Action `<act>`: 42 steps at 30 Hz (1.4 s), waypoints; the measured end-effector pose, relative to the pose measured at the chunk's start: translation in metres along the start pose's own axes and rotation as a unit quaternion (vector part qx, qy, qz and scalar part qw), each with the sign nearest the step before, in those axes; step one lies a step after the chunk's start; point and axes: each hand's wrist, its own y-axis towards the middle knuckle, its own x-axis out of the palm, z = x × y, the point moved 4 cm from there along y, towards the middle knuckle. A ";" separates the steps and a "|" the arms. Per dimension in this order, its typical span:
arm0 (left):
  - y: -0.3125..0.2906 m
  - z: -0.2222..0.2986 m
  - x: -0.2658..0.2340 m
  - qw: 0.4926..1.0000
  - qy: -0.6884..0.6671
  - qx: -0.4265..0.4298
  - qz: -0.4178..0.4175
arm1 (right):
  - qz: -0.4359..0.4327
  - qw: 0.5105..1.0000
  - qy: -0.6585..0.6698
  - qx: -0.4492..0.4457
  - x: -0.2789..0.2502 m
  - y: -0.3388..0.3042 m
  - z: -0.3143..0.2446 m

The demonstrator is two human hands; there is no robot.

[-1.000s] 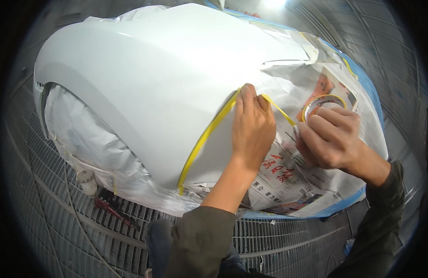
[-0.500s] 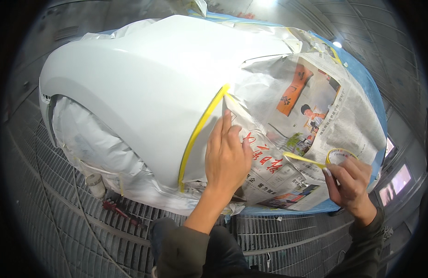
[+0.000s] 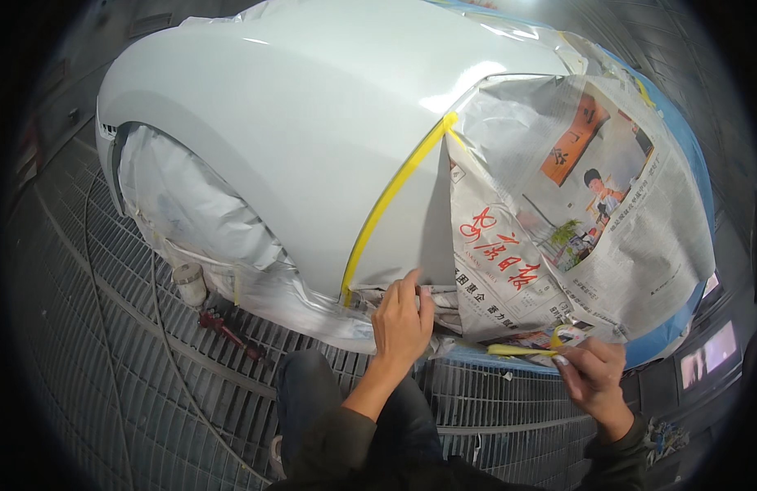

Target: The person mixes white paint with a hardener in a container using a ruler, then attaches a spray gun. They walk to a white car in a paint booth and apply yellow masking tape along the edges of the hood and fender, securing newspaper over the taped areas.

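Note:
My right hand (image 3: 593, 372) grips a roll of yellow masking tape (image 3: 565, 334), with a loose strip (image 3: 509, 349) sticking out to the left. My left hand (image 3: 401, 326) is at the lower edge of a grey car panel (image 3: 419, 221), by some crumpled paper. Its fingers point upward and appear to hold nothing. A line of yellow tape (image 3: 386, 200) runs down the panel, left of a newspaper sheet (image 3: 497, 270) that covers the car's right part. The sheet's left edge stands away from the tape line, leaving a strip of grey panel bare.
A light grey fender (image 3: 255, 90) curves over a wheel opening covered in plastic film (image 3: 186, 192). Blue sheeting (image 3: 696, 172) wraps the far right. On the grated floor (image 3: 83, 352) lie a hose (image 3: 157, 327) and a red spray gun with a pale cup (image 3: 188, 285).
My left hand has come down from the newspaper's upper left edge to the panel's bottom. My right hand has moved lower with the tape roll. More bare grey panel shows beside the tape line.

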 end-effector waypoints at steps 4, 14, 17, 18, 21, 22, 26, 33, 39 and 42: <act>-0.020 0.006 0.004 0.997 -0.070 0.016 0.034 | -0.077 0.990 0.061 0.105 0.023 -0.020 0.008; 0.013 0.031 0.062 0.991 -0.059 0.099 -0.065 | -0.036 0.949 0.199 0.244 0.076 -0.065 0.013; 0.000 0.030 0.066 0.986 -0.015 0.158 -0.049 | -0.031 0.940 0.193 0.278 0.084 -0.076 0.024; -0.007 0.027 0.065 0.983 -0.002 0.181 -0.043 | -0.030 0.930 0.214 0.297 0.090 -0.079 0.027; -0.027 0.017 0.055 0.981 0.033 0.182 -0.054 | -0.010 0.881 0.305 0.362 0.113 -0.081 0.038; -0.033 0.014 0.052 0.982 0.045 0.170 -0.063 | -0.007 0.878 0.313 0.361 0.119 -0.077 0.038; -0.037 0.021 0.035 0.981 0.107 0.162 -0.023 | -0.006 0.882 0.317 0.348 0.143 -0.028 0.038; -0.070 0.007 0.000 0.992 -0.097 -0.066 0.051 | 0.029 0.898 0.307 0.313 0.151 -0.002 0.054; -0.042 0.042 0.028 0.978 -0.210 0.002 -0.020 | 0.062 0.915 0.244 0.314 0.165 0.010 0.071; -0.017 0.017 0.067 0.914 -0.328 -0.221 -0.093 | 0.075 0.922 0.196 0.325 0.165 0.016 0.077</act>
